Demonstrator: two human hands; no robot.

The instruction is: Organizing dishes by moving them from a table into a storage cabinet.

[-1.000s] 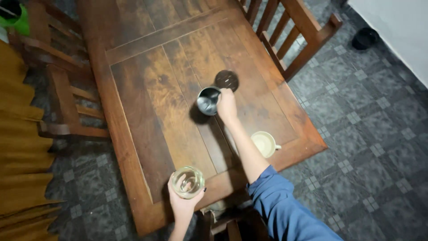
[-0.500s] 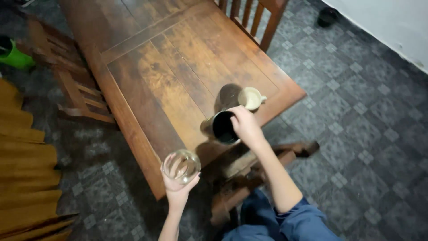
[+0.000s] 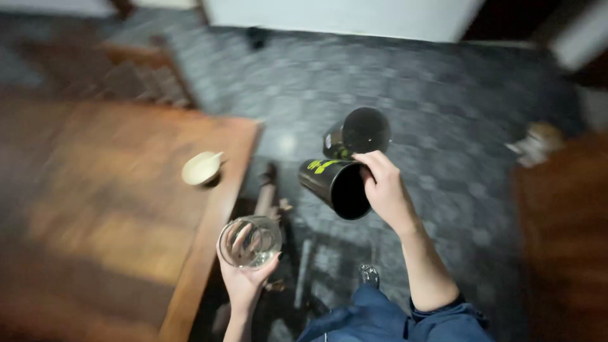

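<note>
1. Both hands had come away from the tabletop (image 3: 114,209) since the earlier frame and now hung over the dark tiled floor (image 3: 443,95), just off the tabletop's right edge.
2. Right hand (image 3: 386,190) was closed around two black cups (image 3: 345,168), pinched together with their mouths tipped toward the camera, well off the tabletop's edge.
3. Left hand (image 3: 244,278) cupped a clear drinking glass (image 3: 250,242) from below, upright, just beside that same edge.
4. One cream cup (image 3: 202,168) sat on the tabletop near its far right corner.
5. Blur hid finer detail.
</note>
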